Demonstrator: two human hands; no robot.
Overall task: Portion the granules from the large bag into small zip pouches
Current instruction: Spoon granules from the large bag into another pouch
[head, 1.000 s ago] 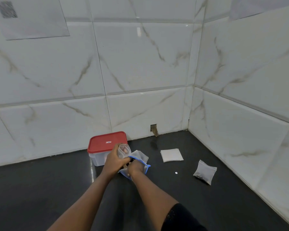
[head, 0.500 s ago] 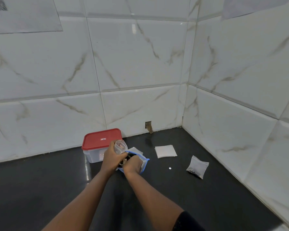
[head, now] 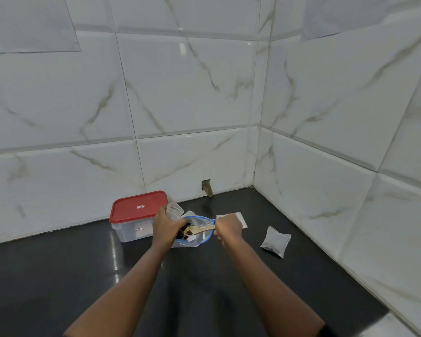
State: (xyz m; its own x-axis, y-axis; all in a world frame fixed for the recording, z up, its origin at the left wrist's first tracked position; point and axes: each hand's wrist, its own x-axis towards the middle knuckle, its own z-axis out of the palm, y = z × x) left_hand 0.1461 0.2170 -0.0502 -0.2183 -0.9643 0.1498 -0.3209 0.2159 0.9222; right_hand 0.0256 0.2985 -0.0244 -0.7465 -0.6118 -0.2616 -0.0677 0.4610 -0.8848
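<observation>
Left hand (head: pixel 167 227) is curled round a small empty pouch (head: pixel 175 210), mouth up. It may also be pinning the near lip of the large bag (head: pixel 203 237); we can't tell. Right hand (head: pixel 229 228) is clamped on the handle end of a wooden spoon (head: pixel 199 230), with the bowl inside the bag mouth over the dark granules (head: pixel 182 235). Hands are apart with the bag between them, lying on the counter (head: pixel 83 276) just in front of the red-lidded tub (head: pixel 139 207).

Our read on handling:
- Both bags look like thin, limp film, light and slick, so the mouths will likely collapse unless held. We grip at the zip rim, the stiffest part.
- Granules are loose and roll easily. We keep the spoon level and the pouch mouth just beside the bag mouth.
- The spoon looks rigid and light, so the end grip is fine.

One filled pouch (head: pixel 275 242) lies well to the right, and a flat white stack (head: pixel 243 220) sits behind the right hand.
</observation>
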